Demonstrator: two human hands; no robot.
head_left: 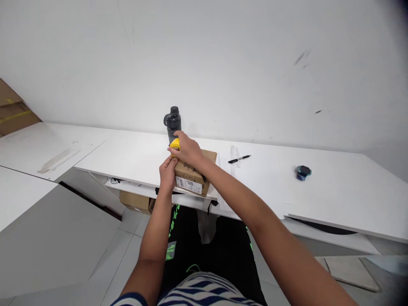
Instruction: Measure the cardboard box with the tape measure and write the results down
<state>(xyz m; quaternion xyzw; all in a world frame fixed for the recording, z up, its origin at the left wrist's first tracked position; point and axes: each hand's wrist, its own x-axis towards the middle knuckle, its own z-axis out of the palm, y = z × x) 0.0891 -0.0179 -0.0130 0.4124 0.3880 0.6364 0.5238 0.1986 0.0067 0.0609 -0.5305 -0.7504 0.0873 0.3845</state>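
A yellow tape measure (pixel 175 145) is in my right hand (pixel 188 149), whose fingers curl round it above the left end of a cardboard box (pixel 190 173). My left hand (pixel 167 172) is closed at the box's left edge, its thumb and fingertips together just below the tape measure. What these fingertips pinch is too small to make out. The brown box lies on the white desk and has dark handwriting on top and a white printed label on its near side. Right behind the tape measure stands a dark water bottle (pixel 174 121), upright, its lower part partly covered.
On the white desk (pixel 334 187), right of the box, lie white paper (pixel 255 187) and a black pen (pixel 239 159). Farther right sits a small dark blue object (pixel 302 172). Another cardboard box (pixel 135 201) is on the shelf below. A wall closes the back.
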